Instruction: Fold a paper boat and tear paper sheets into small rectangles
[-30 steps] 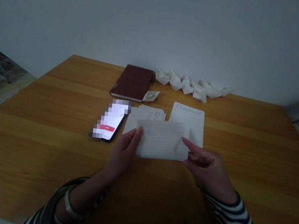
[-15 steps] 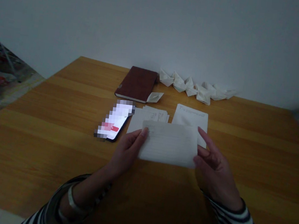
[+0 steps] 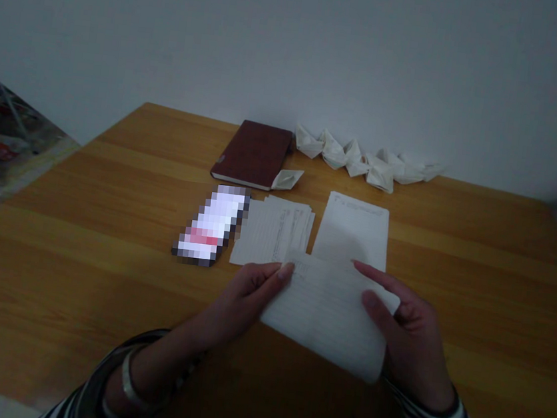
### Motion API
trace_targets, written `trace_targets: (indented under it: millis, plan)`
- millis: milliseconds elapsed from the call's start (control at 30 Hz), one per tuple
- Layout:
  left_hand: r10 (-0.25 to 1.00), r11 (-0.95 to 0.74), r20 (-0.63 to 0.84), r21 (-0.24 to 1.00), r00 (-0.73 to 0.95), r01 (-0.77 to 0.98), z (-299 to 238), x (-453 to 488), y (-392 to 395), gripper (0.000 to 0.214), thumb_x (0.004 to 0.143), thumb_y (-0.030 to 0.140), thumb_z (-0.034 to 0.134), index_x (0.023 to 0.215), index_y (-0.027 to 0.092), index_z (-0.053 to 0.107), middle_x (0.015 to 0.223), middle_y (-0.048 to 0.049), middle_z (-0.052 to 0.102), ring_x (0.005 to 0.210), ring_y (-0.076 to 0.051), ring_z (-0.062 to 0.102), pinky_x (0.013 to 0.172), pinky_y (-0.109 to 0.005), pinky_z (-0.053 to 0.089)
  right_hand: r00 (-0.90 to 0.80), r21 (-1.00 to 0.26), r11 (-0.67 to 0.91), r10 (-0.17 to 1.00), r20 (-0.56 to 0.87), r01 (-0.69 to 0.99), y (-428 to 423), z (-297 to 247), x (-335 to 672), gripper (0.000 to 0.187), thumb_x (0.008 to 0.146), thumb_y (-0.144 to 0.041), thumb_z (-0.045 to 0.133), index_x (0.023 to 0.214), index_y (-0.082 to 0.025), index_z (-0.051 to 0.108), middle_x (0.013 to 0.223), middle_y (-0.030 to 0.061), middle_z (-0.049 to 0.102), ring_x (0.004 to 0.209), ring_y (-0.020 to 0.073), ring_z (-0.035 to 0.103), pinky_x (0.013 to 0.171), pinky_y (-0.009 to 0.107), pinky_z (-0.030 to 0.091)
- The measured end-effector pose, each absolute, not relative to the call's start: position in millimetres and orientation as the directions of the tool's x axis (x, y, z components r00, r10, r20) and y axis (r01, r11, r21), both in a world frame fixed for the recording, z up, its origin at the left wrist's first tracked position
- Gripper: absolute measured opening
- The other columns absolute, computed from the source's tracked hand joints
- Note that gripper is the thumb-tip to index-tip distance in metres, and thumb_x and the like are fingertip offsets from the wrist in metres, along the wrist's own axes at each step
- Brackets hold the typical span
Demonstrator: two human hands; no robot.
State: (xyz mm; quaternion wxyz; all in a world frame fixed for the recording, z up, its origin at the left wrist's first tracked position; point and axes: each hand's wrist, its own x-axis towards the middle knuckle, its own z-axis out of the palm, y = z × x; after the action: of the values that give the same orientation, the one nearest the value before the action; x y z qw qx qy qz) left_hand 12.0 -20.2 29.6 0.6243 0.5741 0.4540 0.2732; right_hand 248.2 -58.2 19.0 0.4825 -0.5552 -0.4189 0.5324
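Note:
I hold a folded sheet of lined white paper (image 3: 327, 312) above the wooden table (image 3: 78, 240), tilted so its right end dips toward me. My left hand (image 3: 246, 296) pinches its upper left corner, thumb on top. My right hand (image 3: 405, 331) grips its right edge, with the index finger and thumb lying on the paper. Both sleeves are striped, and a bracelet sits on my left wrist.
Behind the sheet lie a small stack of papers (image 3: 273, 232) and a single white sheet (image 3: 354, 228). A phone with a lit screen (image 3: 211, 225) is to their left. A dark red notebook (image 3: 254, 154), one small paper boat (image 3: 288, 179) and several more boats (image 3: 365, 158) sit by the wall.
The sheet has come down and nearer to me and has turned clockwise. My right hand has slid along the right edge and now lies further over the paper.

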Motion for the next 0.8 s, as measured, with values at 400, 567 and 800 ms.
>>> trace_targets:
  millis: [400, 567, 800]
  plan:
    - [0.772, 0.153, -0.322, 0.931, 0.548, 0.331, 27.3, 10.6, -16.0, 0.044, 0.097, 0.049, 0.039, 0.069, 0.017, 0.050, 0.063, 0.0038, 0.040, 0.057, -0.010, 0.038, 0.052, -0.022, 0.032, -0.147, -0.920, -0.003, 0.987, -0.066, 0.392, -52.8, 21.6, 255.6, 0.024, 0.087, -0.028, 0.063, 0.108, -0.028, 0.074, 0.103, 0.0011, 0.077, 0.089, 0.0172, 0.072, 0.078, 0.026, 0.058]
    - [0.678, 0.090, -0.322, 0.929, 0.661, 0.360, 23.2, 15.5, -19.1, 0.044, 0.098, 0.047, 0.035, 0.078, 0.015, 0.059, 0.066, 0.0025, 0.046, 0.061, -0.011, 0.042, 0.057, -0.023, 0.036, -0.311, -0.836, 0.194, 0.950, 0.029, 0.514, -54.1, 16.1, 242.4, 0.033, 0.092, -0.021, 0.054, 0.123, -0.026, 0.066, 0.113, 0.0030, 0.074, 0.094, 0.0175, 0.073, 0.084, 0.029, 0.058]
    - [0.698, 0.051, -0.270, 0.943, 0.664, 0.330, 20.8, 19.3, -19.6, 0.043, 0.097, 0.045, 0.039, 0.078, 0.015, 0.062, 0.065, 0.0010, 0.051, 0.062, -0.013, 0.045, 0.058, -0.025, 0.038, -0.278, -0.721, 0.381, 0.923, 0.265, 0.579, -62.0, 8.5, 224.0, 0.045, 0.095, -0.014, 0.045, 0.140, -0.019, 0.048, 0.119, 0.0091, 0.071, 0.101, 0.0175, 0.070, 0.089, 0.030, 0.057]
